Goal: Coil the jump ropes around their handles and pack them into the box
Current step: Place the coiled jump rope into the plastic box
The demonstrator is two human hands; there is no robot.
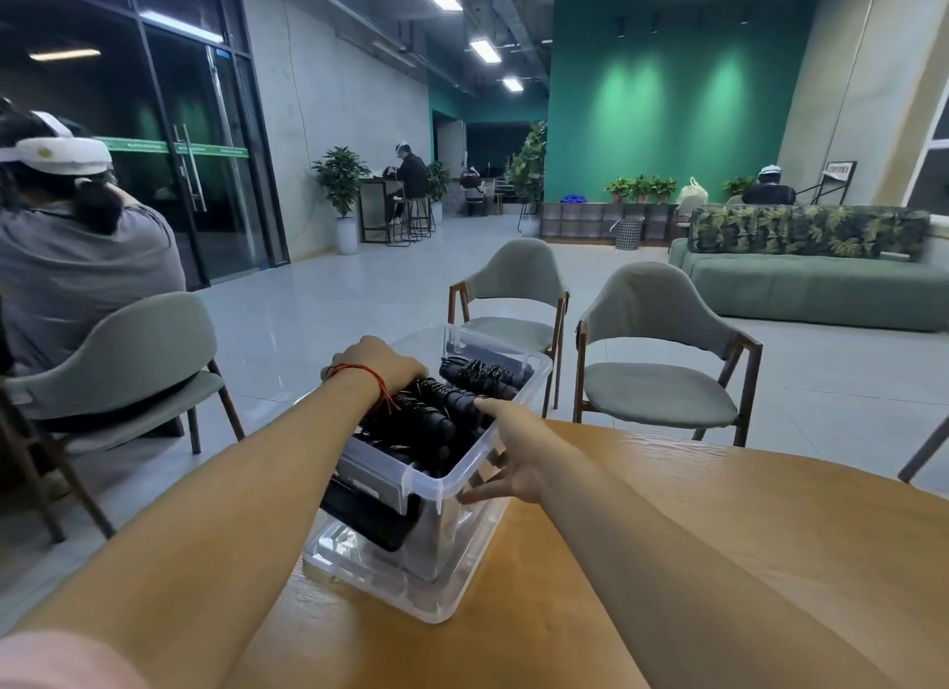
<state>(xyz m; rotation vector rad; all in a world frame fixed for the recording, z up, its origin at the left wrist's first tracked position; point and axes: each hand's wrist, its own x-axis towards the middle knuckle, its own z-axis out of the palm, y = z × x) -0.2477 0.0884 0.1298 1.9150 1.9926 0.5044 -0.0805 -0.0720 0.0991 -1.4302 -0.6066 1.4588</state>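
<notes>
Sitting at the 10 o'clock edge of the wooden table (667, 560), the clear plastic box (426, 483) holds the coiled black jump ropes (436, 421), heaped up to its rim. At the box's 10 o'clock, the left hand (377, 365), with a red string bracelet (369, 375) on its wrist, rests on top of the heap. Its fingers are hidden behind its back, so I cannot tell whether they grasp anything. At 3 o'clock the right hand (513, 452) lies spread and relaxed against the box, forefinger over the rim touching a handle, thumb on the outer wall. A grey chair (662, 395) stands beyond at 1 o'clock.
</notes>
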